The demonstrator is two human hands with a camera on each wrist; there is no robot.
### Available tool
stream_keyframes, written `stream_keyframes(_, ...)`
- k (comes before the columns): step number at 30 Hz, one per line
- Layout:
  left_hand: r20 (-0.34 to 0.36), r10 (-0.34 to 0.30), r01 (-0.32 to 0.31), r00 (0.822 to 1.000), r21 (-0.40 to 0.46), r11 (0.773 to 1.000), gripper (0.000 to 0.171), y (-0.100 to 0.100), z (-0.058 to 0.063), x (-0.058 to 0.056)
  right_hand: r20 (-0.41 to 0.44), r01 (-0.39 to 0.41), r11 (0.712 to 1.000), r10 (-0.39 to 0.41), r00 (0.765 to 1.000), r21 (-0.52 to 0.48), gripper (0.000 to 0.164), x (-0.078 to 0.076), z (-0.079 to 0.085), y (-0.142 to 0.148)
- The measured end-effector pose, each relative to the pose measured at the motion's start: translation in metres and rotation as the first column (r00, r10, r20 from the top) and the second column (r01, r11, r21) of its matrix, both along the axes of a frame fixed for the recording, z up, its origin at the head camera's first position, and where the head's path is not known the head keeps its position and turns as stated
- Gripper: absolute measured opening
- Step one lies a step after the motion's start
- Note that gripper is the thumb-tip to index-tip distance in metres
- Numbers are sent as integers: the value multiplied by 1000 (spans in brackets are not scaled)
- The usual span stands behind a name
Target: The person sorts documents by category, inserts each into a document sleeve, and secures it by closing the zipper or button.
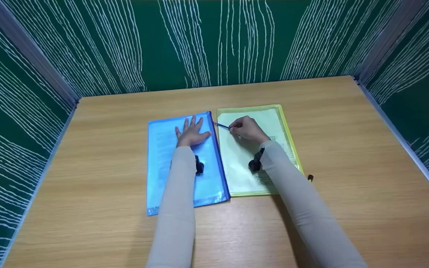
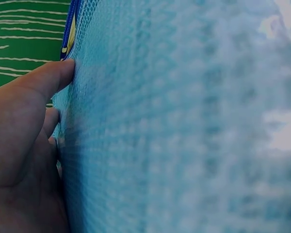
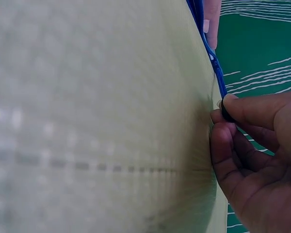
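A blue mesh zipper pouch [image 1: 162, 167] with printed paper showing through lies on the table. My left hand [image 1: 192, 134] rests flat on its upper part, fingers spread; in the left wrist view the thumb [image 2: 58, 77] lies against the mesh. A dark blue zipper [image 1: 220, 163] runs along the pouch's right edge. From near its top, a blue zipper pull [image 1: 223, 126] stretches to the right. My right hand [image 1: 250, 128] pinches its dark end [image 3: 226, 112] between thumb and fingertips. Under that hand lies a yellow-edged mesh pouch [image 1: 237, 175], also with paper inside.
A small black and yellow tab [image 1: 310, 178] sticks out at the yellow pouch's right edge. The wooden table [image 1: 99, 156] extends around both pouches. Green panels [image 1: 151, 56] with white lines stand behind and at both sides.
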State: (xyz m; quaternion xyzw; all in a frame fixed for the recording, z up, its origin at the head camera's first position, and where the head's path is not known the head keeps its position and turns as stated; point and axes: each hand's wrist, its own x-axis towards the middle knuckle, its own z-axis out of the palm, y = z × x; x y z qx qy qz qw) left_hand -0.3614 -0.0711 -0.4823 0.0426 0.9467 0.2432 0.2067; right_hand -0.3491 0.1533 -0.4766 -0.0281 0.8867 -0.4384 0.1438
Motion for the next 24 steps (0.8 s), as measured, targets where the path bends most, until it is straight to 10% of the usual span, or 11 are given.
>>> stream_keyframes(24, -12, 10, -11, 1000, -17, 1000, 76, 2, 0, 3, 2, -27, 1000, 27, 1000, 17, 19, 8, 3, 3)
